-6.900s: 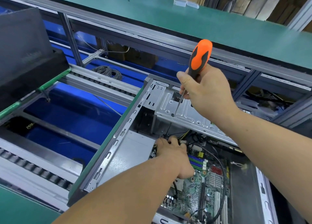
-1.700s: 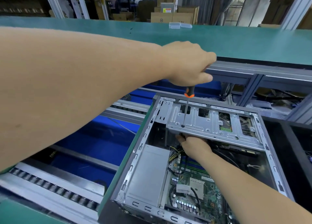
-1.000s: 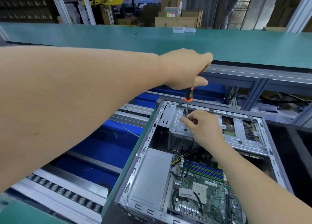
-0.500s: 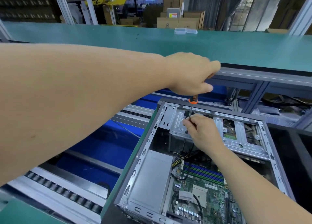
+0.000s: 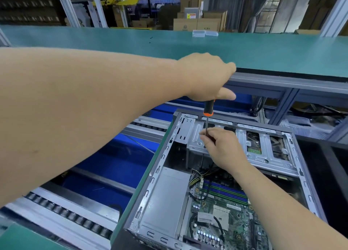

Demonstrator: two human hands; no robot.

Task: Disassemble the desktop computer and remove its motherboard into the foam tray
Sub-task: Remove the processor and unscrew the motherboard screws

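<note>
Your left hand (image 5: pixel 205 76) curled tight round one screwdriver (image 5: pixel 208 109) handle, your right hand (image 5: pixel 220 146) pinching its shaft, tip on the drive cage (image 5: pixel 263 151), one computer (image 5: pixel 216 183) at 5 o'clock, motherboard (image 5: pixel 226 217) inside.

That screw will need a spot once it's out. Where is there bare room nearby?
The green bench top behind the computer case is bare, up to two small clear boxes. Inside the case it is crowded: motherboard, cables, drive cage.
</note>
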